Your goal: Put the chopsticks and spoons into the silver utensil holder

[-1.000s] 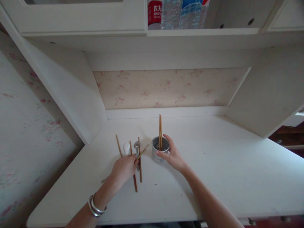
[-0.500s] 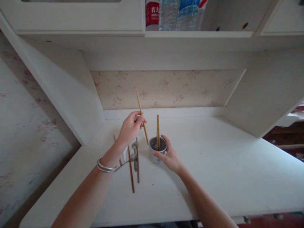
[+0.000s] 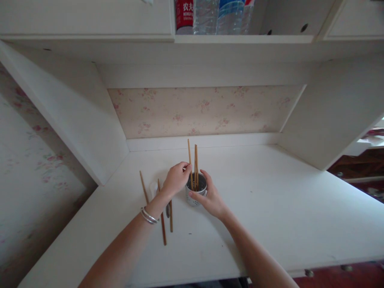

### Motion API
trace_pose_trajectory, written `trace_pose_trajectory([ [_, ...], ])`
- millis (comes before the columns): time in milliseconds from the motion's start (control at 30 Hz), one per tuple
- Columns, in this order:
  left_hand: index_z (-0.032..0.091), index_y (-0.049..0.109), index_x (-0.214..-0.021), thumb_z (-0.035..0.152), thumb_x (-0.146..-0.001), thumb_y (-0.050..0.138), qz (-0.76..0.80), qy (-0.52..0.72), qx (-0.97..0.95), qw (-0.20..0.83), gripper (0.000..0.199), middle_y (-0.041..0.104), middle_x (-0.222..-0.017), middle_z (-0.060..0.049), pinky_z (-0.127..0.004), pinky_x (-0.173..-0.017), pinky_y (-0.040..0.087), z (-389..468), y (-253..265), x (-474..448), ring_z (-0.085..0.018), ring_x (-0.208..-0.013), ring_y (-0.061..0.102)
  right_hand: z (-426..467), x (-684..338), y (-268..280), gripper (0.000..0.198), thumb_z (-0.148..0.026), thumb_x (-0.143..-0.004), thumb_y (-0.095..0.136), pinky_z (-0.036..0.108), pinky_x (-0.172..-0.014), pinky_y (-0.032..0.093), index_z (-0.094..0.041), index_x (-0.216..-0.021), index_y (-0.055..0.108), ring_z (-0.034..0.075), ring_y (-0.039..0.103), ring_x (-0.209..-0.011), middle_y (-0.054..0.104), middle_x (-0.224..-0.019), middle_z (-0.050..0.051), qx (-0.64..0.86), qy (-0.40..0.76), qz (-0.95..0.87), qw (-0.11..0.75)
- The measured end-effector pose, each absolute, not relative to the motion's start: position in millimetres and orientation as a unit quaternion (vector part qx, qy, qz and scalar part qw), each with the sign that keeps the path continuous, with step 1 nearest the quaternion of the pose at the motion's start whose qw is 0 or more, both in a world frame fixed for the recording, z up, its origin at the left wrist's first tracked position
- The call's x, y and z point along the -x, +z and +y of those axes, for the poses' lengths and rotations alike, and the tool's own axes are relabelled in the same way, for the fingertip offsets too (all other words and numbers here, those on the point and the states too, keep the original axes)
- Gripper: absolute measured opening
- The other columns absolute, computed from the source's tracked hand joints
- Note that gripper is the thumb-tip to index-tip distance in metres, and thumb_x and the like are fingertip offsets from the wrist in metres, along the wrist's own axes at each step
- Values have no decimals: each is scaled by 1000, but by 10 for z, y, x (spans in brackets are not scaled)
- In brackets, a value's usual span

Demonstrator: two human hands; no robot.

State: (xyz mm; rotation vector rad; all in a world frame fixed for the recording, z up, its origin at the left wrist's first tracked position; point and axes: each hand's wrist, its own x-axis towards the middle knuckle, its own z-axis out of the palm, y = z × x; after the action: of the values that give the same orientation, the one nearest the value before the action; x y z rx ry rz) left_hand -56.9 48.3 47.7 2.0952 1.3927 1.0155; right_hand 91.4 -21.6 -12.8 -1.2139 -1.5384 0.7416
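A light wooden chopstick is pinched in my left hand, upright with its lower end inside a grey perforated metal utensil holder. Two more chopsticks stand in that holder. Around its right side curls my right hand, thumb at the front and fingers behind. On the white surface left of the holder lie loose chopsticks, a metal spoon and a white spoon, partly hidden by my left hand and forearm.
The white desk top has side panels left and right and a floral-papered back wall. An overhead shelf holds several plastic bottles. Drawer knobs show below the front edge.
My left hand has moved right and down, bringing its chopstick from beside the holder into it. My right hand keeps its hold on the holder. The view has shifted slightly.
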Motion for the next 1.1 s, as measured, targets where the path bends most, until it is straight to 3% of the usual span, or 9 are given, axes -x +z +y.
trace_pose_trajectory([
  [400, 20, 71, -91, 39, -91, 44, 500, 322, -791, 145, 33, 72, -94, -4, -26, -75, 45, 376, 466, 532, -17, -83, 64, -219, -920, -106, 89, -46, -72, 73, 48, -108, 33, -23, -144, 26, 29, 43, -129, 44, -141, 13, 503, 309, -638, 495],
  [1100, 22, 72, -92, 40, -90, 45, 502, 308, -793, 156, 32, 72, -97, -5, -26, -77, 46, 384, 453, 533, -18, -86, 65, -214, -924, -141, 87, -45, -73, 72, 49, -107, 33, -24, -143, 27, 29, 43, -129, 44, -141, 13, 499, 294, -643, 501],
])
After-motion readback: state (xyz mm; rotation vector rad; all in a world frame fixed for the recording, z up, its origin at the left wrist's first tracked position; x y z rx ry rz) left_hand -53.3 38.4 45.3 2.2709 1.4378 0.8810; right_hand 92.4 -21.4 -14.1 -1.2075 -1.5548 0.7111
